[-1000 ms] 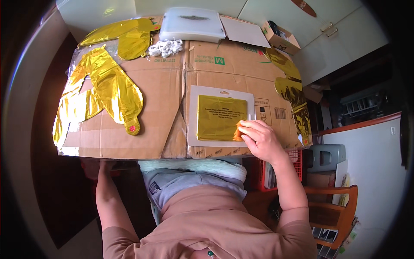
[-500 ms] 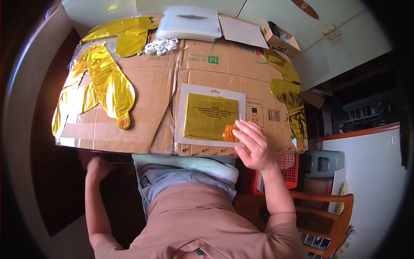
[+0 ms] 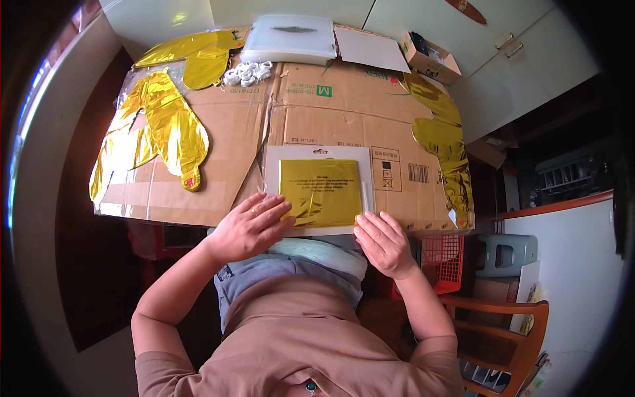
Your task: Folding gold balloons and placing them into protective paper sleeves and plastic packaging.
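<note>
Both hands flat on a gold foil packet at the near edge of the cardboard.

Left hand [image 3: 248,226], fingers spread, presses the packet's [image 3: 321,192] lower left corner, apparently steadying it; right hand [image 3: 383,243], fingers together and gripping nothing, rests at its lower right corner beside a small orange piece [image 3: 358,218].

Frame centre: flat packet of gold foil [image 3: 321,192] lies on cardboard-covered tabletop [image 3: 331,122]. Left hand [image 3: 250,225] rests open on its lower-left corner; right hand [image 3: 383,241] touches its lower-right corner. Gold foil balloons [image 3: 159,135] upper left.
</note>
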A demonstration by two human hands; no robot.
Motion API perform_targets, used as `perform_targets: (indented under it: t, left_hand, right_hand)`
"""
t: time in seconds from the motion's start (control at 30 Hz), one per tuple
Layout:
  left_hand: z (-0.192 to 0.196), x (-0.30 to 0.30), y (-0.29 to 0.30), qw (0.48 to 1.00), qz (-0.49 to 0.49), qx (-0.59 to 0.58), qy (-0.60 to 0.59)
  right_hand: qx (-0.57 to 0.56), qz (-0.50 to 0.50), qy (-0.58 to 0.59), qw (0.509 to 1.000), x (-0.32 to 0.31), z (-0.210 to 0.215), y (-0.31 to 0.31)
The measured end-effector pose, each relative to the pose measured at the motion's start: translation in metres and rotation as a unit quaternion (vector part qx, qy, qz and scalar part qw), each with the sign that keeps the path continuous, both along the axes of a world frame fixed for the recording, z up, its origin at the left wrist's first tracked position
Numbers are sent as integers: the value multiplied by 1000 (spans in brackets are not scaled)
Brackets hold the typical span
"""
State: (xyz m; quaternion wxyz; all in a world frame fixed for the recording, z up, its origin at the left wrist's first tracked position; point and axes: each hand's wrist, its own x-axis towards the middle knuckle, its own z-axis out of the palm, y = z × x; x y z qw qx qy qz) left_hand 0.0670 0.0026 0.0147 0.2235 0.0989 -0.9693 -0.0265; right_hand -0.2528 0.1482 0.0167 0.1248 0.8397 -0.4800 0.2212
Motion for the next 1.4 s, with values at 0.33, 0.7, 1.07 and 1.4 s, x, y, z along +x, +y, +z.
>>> perform_targets:
  t: [0.33, 0.7, 1.07, 1.4]
  left_hand:
    - [-22, 7, 30, 993, 45, -10, 111]
    - [-17, 9, 42, 964, 90, 181, 171]
    - [6, 10, 34, 933, 217, 272, 89]
    - [13, 1, 36, 919, 291, 263, 39]
  right_hand:
    - [-3, 0, -116, 993, 12, -4, 2]
    - [57, -5, -186, 981, 10, 8, -2]
    - [241, -79, -324, 911, 9, 26, -16]
    - [377, -254, -258, 853, 11, 43, -37]
